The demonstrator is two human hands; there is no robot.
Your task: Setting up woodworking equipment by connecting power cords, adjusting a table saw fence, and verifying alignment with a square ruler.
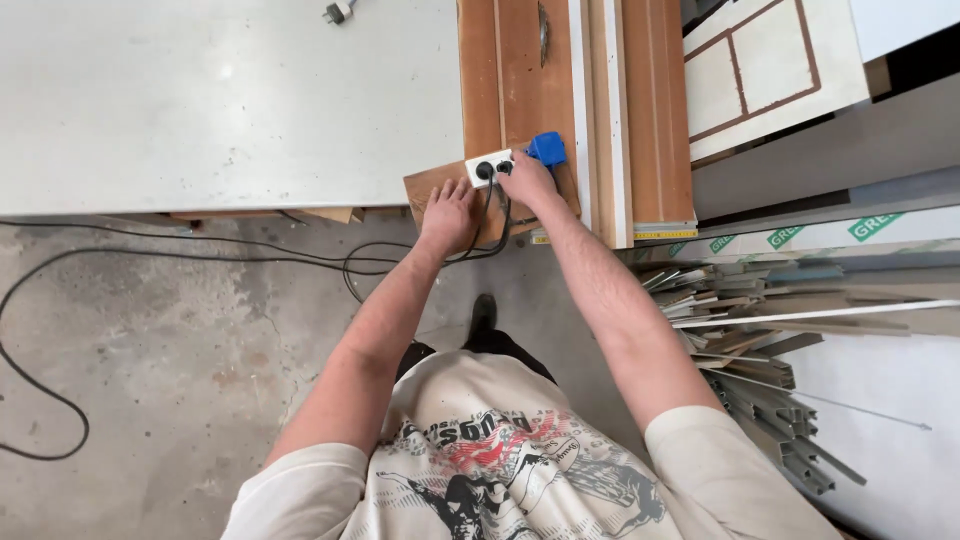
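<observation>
**Two hands at the socket strip**

Your right hand [527,180] closes its fingers on a black plug in the white socket strip [489,167], which lies on a wooden board [432,185] at the bench [200,110] edge. Your left hand [449,215] rests flat, fingers spread, on the board.

Grey tabletop [200,100], stacked metal profiles [770,400]

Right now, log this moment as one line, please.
left hand: flat on wooden board | right hand: on black plug at white socket strip | blue plug adjacent
</observation>
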